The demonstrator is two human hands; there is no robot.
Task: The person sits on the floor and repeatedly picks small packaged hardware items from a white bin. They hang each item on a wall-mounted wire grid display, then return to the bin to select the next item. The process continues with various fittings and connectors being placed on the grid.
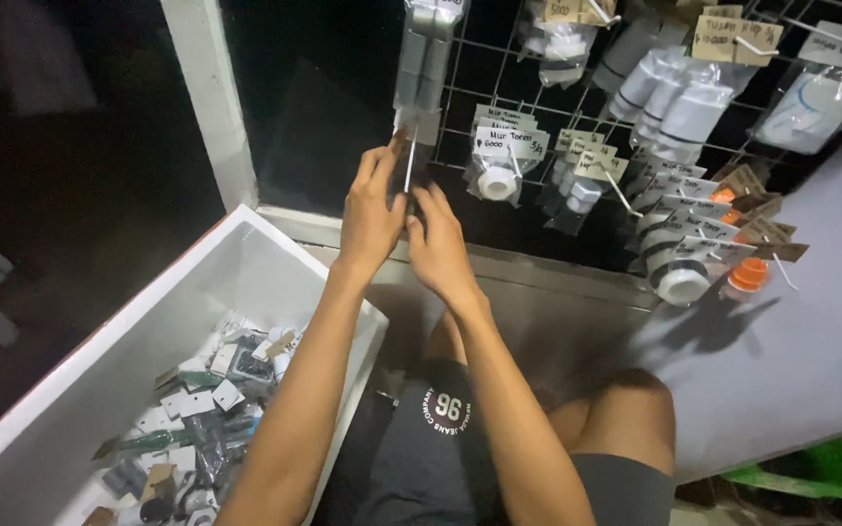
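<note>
Both my hands are raised to a wire display grid (460,107) on the wall. My left hand (372,209) and my right hand (438,244) are closed together on the lower edge of a clear plastic packet of grey fittings (423,58) that hangs from the grid's left side. The packet's bottom flap sits between my fingers; its hook is out of sight above. More bagged white and grey pipe fittings (497,175) with paper tags hang just right of my hands.
A white foam box (99,370) at lower left holds several small bagged parts (202,409). Bagged white rolls (674,97) and orange-capped pieces (747,273) hang at the right. A white post (211,97) stands left of the grid. My knees are below.
</note>
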